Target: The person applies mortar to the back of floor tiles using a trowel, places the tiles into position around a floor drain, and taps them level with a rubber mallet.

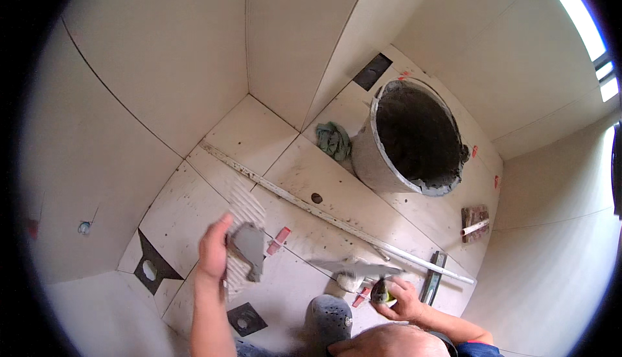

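My left hand grips the edge of a narrow tile piece with its ridged back facing up. A thick dab of grey mortar lies on that ridged face. In my right hand is a trowel, its dark and yellow handle wrapped by my fingers. The trowel's blade points left and is smeared by motion. Below the blade is a whitish lump that I cannot make out. A red tile-levelling wedge lies right of the tile piece, and another red wedge is beside my right hand.
A large bucket of dark mortar stands on the tiled floor, with a green rag beside it. A long white pole crosses the floor. A spirit level lies right; a reddish block is farther off. Dark square cutouts break the floor.
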{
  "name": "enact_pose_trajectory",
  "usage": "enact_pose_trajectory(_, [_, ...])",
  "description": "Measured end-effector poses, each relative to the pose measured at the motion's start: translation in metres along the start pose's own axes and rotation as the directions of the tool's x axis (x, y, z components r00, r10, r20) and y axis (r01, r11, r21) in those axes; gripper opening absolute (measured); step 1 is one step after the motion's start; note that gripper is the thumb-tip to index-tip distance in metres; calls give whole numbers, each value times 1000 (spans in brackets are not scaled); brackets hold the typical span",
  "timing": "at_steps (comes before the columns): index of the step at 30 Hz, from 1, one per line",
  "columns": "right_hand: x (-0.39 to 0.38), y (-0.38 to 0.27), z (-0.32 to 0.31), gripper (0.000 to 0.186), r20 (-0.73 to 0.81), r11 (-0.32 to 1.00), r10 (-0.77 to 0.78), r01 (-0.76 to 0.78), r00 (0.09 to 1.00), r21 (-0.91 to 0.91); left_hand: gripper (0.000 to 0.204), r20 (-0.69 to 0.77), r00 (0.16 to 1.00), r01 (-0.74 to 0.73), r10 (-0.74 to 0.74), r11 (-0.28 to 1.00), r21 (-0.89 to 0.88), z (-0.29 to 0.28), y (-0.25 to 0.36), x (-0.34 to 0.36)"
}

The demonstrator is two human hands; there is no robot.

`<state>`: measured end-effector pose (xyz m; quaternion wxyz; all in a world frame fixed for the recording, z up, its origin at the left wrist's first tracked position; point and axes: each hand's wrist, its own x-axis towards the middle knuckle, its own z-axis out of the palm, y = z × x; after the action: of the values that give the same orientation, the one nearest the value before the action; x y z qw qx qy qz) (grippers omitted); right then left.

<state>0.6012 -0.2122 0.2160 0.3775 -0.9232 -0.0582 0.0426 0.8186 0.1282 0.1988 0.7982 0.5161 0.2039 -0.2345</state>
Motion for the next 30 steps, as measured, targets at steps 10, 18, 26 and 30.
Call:
enact_pose_trajectory(10, [32, -16, 14, 44, 545, 659, 131, -484, 828, 576, 41, 48, 995, -96, 93, 993, 72, -7, -87, 6])
enact_pose_trajectory(18, [43, 29, -39, 51, 343, 641, 687, -757, 641, 129, 38, -55, 993, -118, 108, 963, -243, -23, -20, 4])
enact_pose_trajectory(26, [127, 70, -85, 66, 326, 633, 772, -705, 546, -319, 39, -13, 1000, -25, 23, 966, -256, -3, -25, -3])
enact_pose_trajectory(30, [153, 89, -73, 63, 454, 699, 697, -669, 556, -254, 39, -16, 999, -44, 42, 964, -261, -7, -27, -5])
